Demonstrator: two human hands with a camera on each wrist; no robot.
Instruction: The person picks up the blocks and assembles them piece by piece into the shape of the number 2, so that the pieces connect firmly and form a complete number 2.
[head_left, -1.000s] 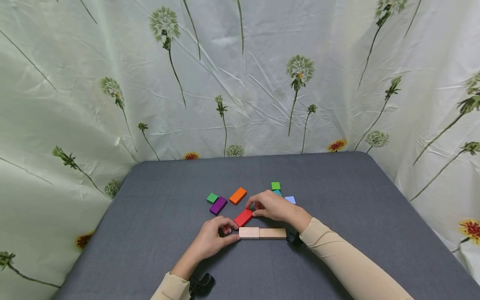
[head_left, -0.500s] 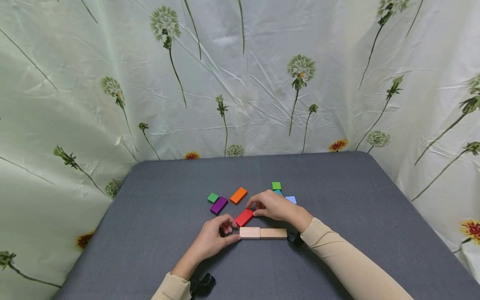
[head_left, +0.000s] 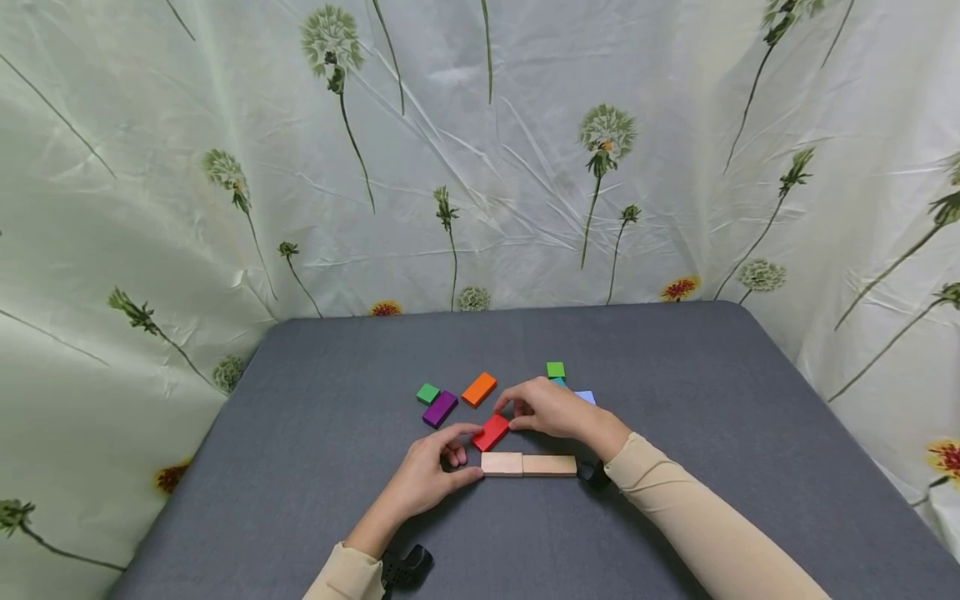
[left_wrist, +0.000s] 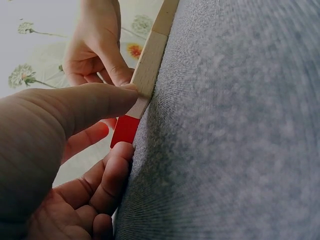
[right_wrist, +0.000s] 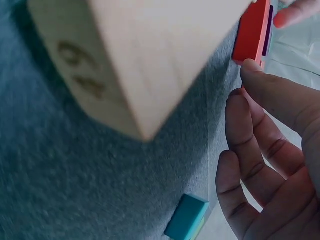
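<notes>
A red block (head_left: 491, 433) lies slanted on the table, right behind a row of a pale wooden block (head_left: 502, 464) and a tan wooden block (head_left: 549, 466) set end to end. My right hand (head_left: 555, 410) pinches the red block at its far right end, thumb on the near corner and index finger on the far one. My left hand (head_left: 427, 473) has its straight thumb at the pale block's left end, while its index finger reaches over the red block's left end. In the left wrist view, a curled fingertip (left_wrist: 122, 150) touches the red block's end.
Behind lie an orange block (head_left: 478, 389), a purple block (head_left: 440, 409) and a green block (head_left: 428, 393). Beyond my right hand are a light green block (head_left: 555, 369), a partly hidden teal block (right_wrist: 187, 216) and a light blue block (head_left: 587, 397). A flowered curtain (head_left: 517, 167) hangs behind the table.
My left index finger has straightened and moved from beside the red block onto its left end. The right hand and the blocks have stayed in place.
</notes>
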